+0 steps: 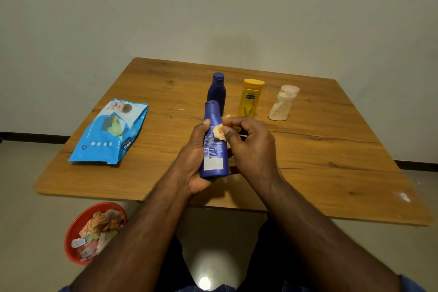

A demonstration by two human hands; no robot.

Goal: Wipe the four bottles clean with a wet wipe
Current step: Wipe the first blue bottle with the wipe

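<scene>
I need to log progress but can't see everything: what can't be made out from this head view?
- Held blue bottle: far side hidden by left hand; small label print unreadable.
- Wipe: mostly covered by right hand fingers.
- Rear blue bottle: base blocked by the held one.
- Red bin: partly behind the left forearm.

head cam: worn up top, facing forward and down, close over the brown wooden table (308, 149)

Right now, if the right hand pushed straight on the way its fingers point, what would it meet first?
The right hand, pinching the wet wipe, points leftward at the held blue bottle; the wipe already appears pressed against it.
</scene>
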